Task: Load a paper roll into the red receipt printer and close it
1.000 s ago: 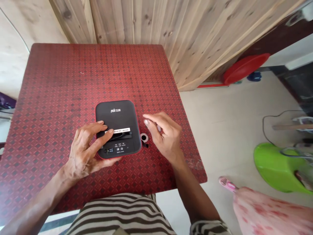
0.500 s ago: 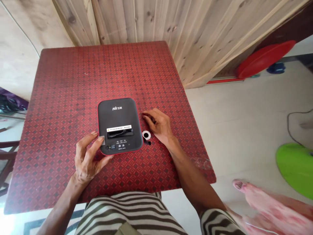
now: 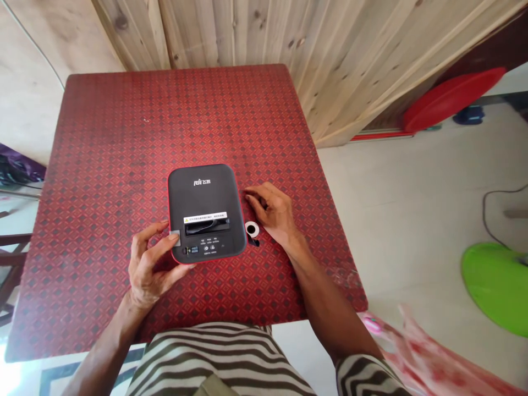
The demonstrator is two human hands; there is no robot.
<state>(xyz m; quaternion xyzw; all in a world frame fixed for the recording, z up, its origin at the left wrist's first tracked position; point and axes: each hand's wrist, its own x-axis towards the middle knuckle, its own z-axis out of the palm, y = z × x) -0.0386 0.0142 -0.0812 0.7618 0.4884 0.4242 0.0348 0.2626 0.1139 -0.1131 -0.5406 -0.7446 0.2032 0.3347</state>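
Left hand (image 3: 149,267) is clasped on the near left corner of the black machine (image 3: 202,201), forefinger on a grey sticker (image 3: 175,240). Beside the machine's right edge I note a white ring (image 3: 257,230), then the right hand (image 3: 275,212), fingers curled; whether they pinch anything, I cannot tell. Machine lies on the red table (image 3: 185,121), in its near half. Beyond stands a wooden wall (image 3: 256,41).

The device (image 3: 206,198) has a smooth, matt plastic top, and its label (image 3: 205,218) looks like paper. The worktop (image 3: 198,115) is smooth, faintly glossy, scuffed near the right corner. The wall (image 3: 268,33) is knotty wood. The basin (image 3: 454,99) looks like smooth plastic; the shirt (image 3: 214,352) is soft, matt cloth; the floor (image 3: 396,203) is smooth.
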